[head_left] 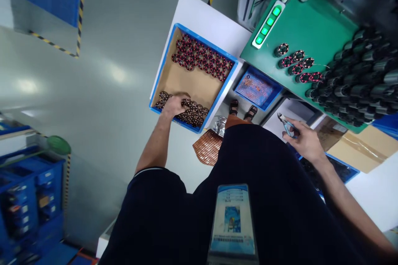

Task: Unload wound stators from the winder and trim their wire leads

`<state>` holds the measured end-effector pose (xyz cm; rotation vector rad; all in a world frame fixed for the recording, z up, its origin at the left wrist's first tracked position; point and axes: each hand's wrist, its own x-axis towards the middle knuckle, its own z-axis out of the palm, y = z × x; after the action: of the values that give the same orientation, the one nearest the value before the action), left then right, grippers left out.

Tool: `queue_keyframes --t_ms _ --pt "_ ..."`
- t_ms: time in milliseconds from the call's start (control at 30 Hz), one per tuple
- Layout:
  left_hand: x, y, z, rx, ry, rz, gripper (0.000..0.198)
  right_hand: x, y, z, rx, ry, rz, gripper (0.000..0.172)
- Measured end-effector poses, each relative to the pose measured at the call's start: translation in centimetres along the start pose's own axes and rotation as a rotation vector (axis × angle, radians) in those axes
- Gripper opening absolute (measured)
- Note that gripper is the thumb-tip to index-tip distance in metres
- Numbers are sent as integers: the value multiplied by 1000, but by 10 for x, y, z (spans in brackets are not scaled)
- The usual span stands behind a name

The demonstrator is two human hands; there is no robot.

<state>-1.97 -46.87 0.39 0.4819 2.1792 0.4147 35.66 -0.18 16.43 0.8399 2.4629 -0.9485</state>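
Observation:
My left hand (pixel 175 105) reaches into a shallow blue tray (pixel 157 87) lined with cardboard. Its fingers are curled round a motor stator (pixel 185 105) at the edge of the near group, partly hidden by the fingers. Copper-wound stators (pixel 195 116) stand close together along the tray's near side. Across the tray, separated by bare cardboard, is a second group of stators with pinkish-red marks (pixel 202 56). On the right, my right hand (pixel 304 138) is closed round small wire cutters (pixel 287 125) with blue handles, held in the air with the jaws pointing up and left.
A green bench (pixel 317 20) at the right bears several stators (pixel 297 55), stacked dark cylindrical parts (pixel 357 78) and a strip of lit green buttons (pixel 268 24). Below it are another blue tray (pixel 264 101) and a cardboard box (pixel 363 149). A woven-topped stool (pixel 207 148) stands near my legs.

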Motion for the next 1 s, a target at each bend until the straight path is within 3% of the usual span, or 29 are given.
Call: queue_keyframes --t_ms 100,200,267,367,467,567,700,833,900,1000 --pt "-6 13 -7 16 17 -1 57 -3 2 6 34 11 4 66" --pt "2 54 -10 15 102 30 58 -7 2 10 82 24 30 66" --pt "16 105 -6 -58 198 155 53 -9 1 11 107 36 60 67" --pt "49 209 10 -301 352 495 39 -16 2 8 146 45 82 71" --pt "88 308 29 -428 329 686 30 -32 4 -1 174 71 91 72" --pt "126 365 38 -379 241 656 20 -56 9 -9 205 140 114 70" --pt "161 380 36 -258 174 687 20 -84 20 -9 295 246 201 68" --pt "165 378 32 -164 215 678 25 -99 23 -6 408 306 295 65" --pt "146 383 32 -232 304 652 29 -102 15 -9 451 332 290 64" --pt "81 398 28 -490 305 682 30 -106 -6 -24 478 381 214 58"
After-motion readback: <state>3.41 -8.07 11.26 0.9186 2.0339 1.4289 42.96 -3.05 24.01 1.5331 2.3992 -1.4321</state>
